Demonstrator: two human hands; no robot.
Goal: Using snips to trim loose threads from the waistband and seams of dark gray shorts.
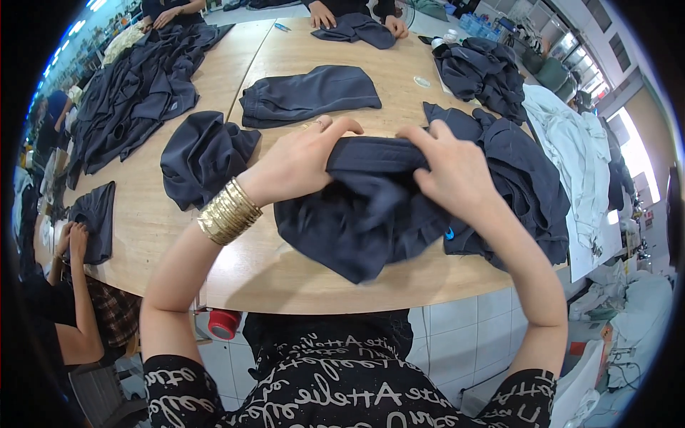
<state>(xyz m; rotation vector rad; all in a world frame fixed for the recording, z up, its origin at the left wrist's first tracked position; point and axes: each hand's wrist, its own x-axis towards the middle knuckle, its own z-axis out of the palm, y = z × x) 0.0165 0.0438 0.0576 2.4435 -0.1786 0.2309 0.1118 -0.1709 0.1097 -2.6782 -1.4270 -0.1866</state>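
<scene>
My left hand, with gold bangles at its wrist, grips the left end of a stitched waistband. My right hand grips the other end. The waistband belongs to dark navy shorts, which hang in blurred folds above the table's near edge. Just beyond my hands lies a folded dark pair of shorts with a gathered waist. A crumpled dark garment sits left of my left wrist. A pile of dark garments lies beside my right forearm, and a small blue item shows at its edge.
A large dark heap covers the far left of the wooden table. Another dark bundle and pale garments are at the right. Co-workers' hands handle cloth across the table and at the left. A red object hangs below the edge.
</scene>
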